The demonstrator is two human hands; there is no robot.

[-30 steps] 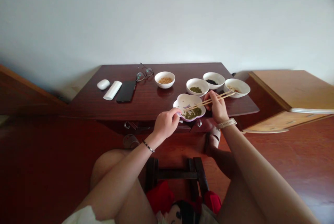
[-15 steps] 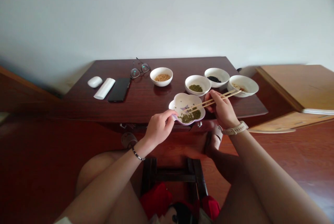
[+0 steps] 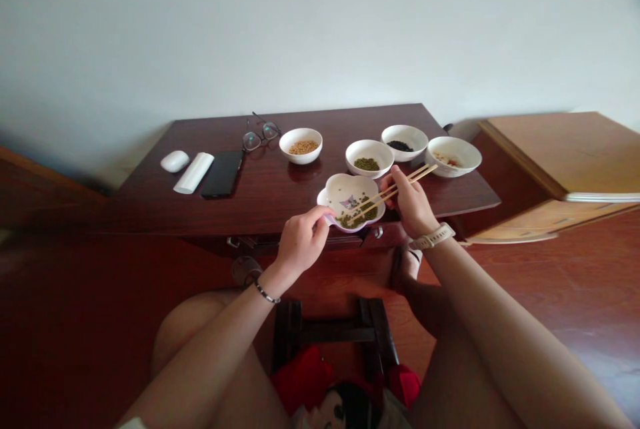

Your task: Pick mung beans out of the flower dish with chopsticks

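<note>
The left hand [image 3: 303,241] pinches the rim of a white flower-shaped plate [image 3: 345,190] at the near edge of a dark wooden table [image 3: 150,209], while the right hand [image 3: 407,202], fingers closed, grips bamboo chopsticks [image 3: 395,187], tips over green mung beans [image 3: 356,217] on the plate. A white bowl [image 3: 367,173] of similar beans sits just beyond. Compared with a moment earlier, the beans lie more scattered, and the chopsticks' upper ends no longer reach over the far-right bowl [image 3: 453,172].
</note>
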